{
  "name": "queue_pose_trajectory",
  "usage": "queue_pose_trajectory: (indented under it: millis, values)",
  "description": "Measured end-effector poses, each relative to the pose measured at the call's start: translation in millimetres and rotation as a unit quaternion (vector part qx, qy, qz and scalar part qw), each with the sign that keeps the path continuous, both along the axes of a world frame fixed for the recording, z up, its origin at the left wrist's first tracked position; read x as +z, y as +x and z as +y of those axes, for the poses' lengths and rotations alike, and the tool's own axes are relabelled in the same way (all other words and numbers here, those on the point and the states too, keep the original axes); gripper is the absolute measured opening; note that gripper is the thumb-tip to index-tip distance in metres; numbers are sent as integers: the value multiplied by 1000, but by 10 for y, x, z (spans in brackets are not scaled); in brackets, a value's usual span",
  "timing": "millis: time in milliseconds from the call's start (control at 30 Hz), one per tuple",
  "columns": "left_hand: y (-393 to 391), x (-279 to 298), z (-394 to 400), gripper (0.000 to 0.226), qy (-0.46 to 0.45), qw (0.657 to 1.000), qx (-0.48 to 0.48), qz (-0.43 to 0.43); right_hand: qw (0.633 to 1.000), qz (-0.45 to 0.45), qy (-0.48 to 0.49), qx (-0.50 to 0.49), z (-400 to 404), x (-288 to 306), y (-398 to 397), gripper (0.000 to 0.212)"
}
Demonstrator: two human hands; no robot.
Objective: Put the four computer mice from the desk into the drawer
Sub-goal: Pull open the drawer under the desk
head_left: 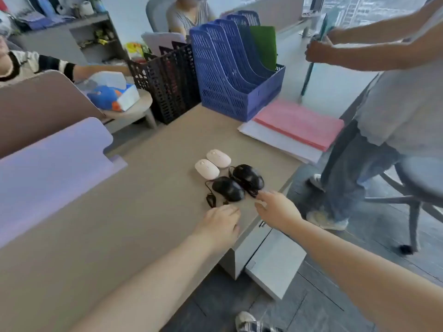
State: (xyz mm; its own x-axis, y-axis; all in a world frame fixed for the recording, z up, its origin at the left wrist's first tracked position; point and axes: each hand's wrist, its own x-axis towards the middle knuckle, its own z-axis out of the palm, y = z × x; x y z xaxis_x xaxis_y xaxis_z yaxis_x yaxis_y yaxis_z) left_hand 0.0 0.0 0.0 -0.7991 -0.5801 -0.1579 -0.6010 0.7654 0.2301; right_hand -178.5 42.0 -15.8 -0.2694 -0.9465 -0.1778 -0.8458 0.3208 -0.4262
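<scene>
Two white wireless mice [207, 169] [218, 158] lie side by side on the beige desk [119, 224]. Just in front of them sit two black corded mice [228, 188] [248, 176] with tangled cables. My left hand [219, 225] rests on the desk just below the nearer black mouse, fingers curled, holding nothing. My right hand [278, 209] hovers at the desk's edge, its fingertips touching the cable of the farther black mouse. Under the desk edge a white drawer [275, 262] stands pulled open.
A blue file rack [235, 75] and a black one [167, 80] stand at the back of the desk. Pink and white folders [297, 128] lie at the right. A standing person [388, 111] and a stool [422, 178] are close on the right.
</scene>
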Motion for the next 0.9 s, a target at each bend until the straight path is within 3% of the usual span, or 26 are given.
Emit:
queue_pose_trajectory:
  millis: [100, 233, 433, 667, 900]
  values:
    - [-110, -427, 47, 44, -8, 996, -30, 79, 996, -23, -2, -88, 141, -468, -197, 25]
    - [-235, -901, 3, 47, 0, 997, -32, 71, 984, -86, 36, -152, 232, -1219, -451, 26]
    - [-274, -1313, -32, 48, -80, 990, -16, 117, 956, -217, 63, -188, 123, -2102, -581, 35]
    - [-288, -1340, 1, 48, -102, 988, 4, 115, 879, -403, 37, -251, -79, -2269, -361, 33]
    - [-306, -1335, -11, 49, -111, 989, 3, 95, 835, -478, -8, -275, -31, -2351, -345, 21]
